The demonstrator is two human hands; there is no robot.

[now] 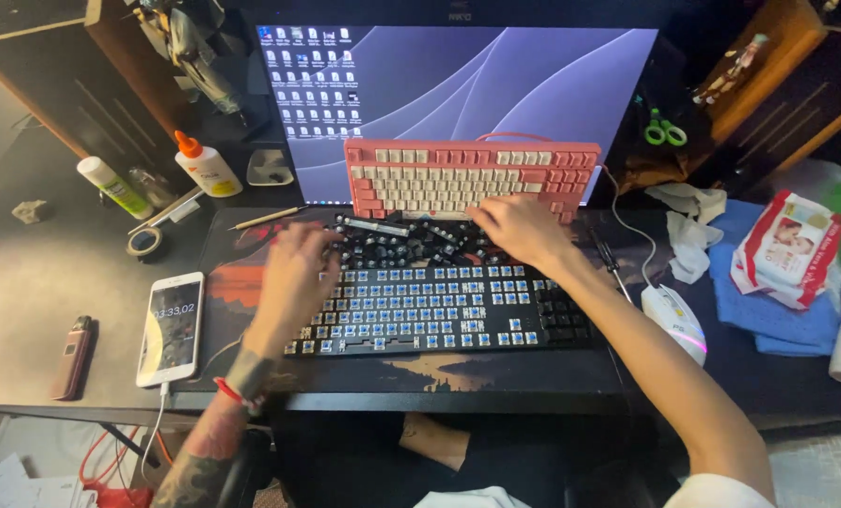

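A black keyboard (439, 315) with most keycaps off and blue switches bare lies on the desk mat (439, 372). A pile of loose black keycaps (411, 243) sits along its far edge. My left hand (298, 277) hovers blurred over the keyboard's upper left, fingers by the keycaps; whether it holds one is unclear. My right hand (519, 230) rests on the right end of the keycap pile, fingers curled down. A pink and cream keyboard (467, 179) leans against the monitor (477, 89) behind.
A white phone (171, 327) on a cable and a small brown device (72, 356) lie at the left. Glue bottle (206, 165), tape roll (144, 242) and pencil (268, 217) sit back left. White mouse (674, 320), blue cloth (768, 310), wipes pack (787, 249) and tissues (688, 246) are at the right.
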